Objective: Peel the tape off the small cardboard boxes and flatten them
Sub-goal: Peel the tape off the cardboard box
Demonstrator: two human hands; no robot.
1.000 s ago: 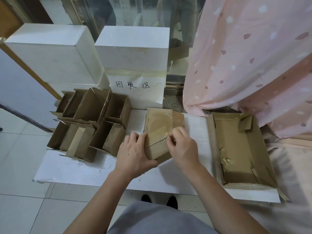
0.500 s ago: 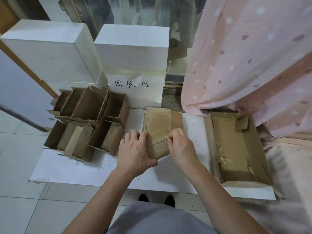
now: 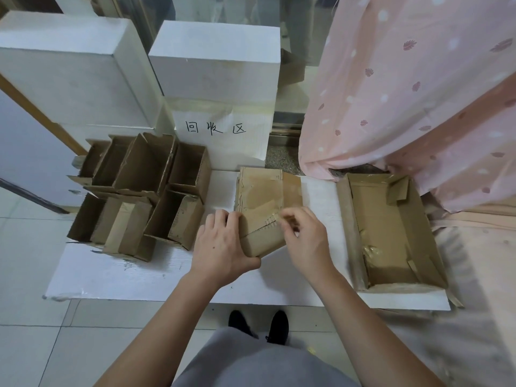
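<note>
— where's the box he's working on?
— mid tabletop (image 3: 156, 272). the left hand (image 3: 223, 247) grips the small cardboard box (image 3: 262, 236) by its near left corner.
— and the other?
— the right hand (image 3: 305, 238) pinches a strip of tape (image 3: 272, 219) at the box's top. open cardboard boxes (image 3: 145, 188) sit left, a cardboard tray (image 3: 391, 233) right.

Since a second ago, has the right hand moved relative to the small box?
Yes. The right hand has drawn slightly rightward, away from the left hand, its fingers pinching at the tape on the small box.
</note>
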